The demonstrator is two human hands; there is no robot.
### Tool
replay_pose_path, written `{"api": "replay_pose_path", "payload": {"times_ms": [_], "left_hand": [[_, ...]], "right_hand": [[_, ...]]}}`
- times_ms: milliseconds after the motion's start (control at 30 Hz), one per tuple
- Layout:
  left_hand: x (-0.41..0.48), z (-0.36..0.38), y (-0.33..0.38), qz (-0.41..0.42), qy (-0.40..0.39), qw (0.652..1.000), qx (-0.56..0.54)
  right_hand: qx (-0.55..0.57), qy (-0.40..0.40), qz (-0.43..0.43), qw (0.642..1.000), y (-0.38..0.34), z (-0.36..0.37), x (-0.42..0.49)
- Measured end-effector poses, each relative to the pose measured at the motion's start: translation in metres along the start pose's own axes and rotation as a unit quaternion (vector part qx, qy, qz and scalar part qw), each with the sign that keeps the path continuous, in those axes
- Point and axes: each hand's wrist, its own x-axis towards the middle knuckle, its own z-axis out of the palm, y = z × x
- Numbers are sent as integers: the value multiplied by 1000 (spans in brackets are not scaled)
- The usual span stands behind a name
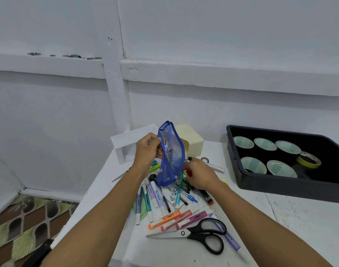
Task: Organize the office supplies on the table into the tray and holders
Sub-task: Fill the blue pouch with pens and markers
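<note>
White table [299,218], white wall; left hand [147,151] pinches blue pouch [171,157], right hand [200,175] perhaps gripping pens.

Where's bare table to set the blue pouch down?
Free: the table strip between the scissors and the black tray, and the near edge below the scissors. Crowded: the pen pile under both hands.

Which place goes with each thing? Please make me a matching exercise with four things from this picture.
Things:
1. blue mesh pouch
2. tape rolls
3. black-handled scissors
4. cream box

Places:
A. inside the black tray
B. flat on the table, nearest the camera
C. held up by the left hand
D. behind the pouch, near the wall

Pairs: 1-C, 2-A, 3-B, 4-D
</note>
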Motion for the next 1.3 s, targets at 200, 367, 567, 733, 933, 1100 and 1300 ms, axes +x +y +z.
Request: {"api": "replay_pose_path", "payload": {"times_ms": [200,367,567,733,933,1100,1300], "left_hand": [[-1,-3,1,1,1,1000,-3],[0,-5,0,-2,3,1000,-5],[1,-10,1,-2,5,1000,-3],[1,-11,3,0,11,1000,0],[2,-15,4,-1,17,1000,1],[3,-19,5,0,23,1000,-8],[2,-13,0,-2,15,1000,-10]], "right_hand": [[0,-1,-16,1000,-3,9,-1],[29,35,23,999,-11,8,-5],[34,58,41,997,-24,10,-7],[8,59,41,997,-33,7,-8],[53,29,94,994,-38,3,-6],[306,125,175,927,-26,-29,5],[447,299,86,839,-46,-93,14]]}}
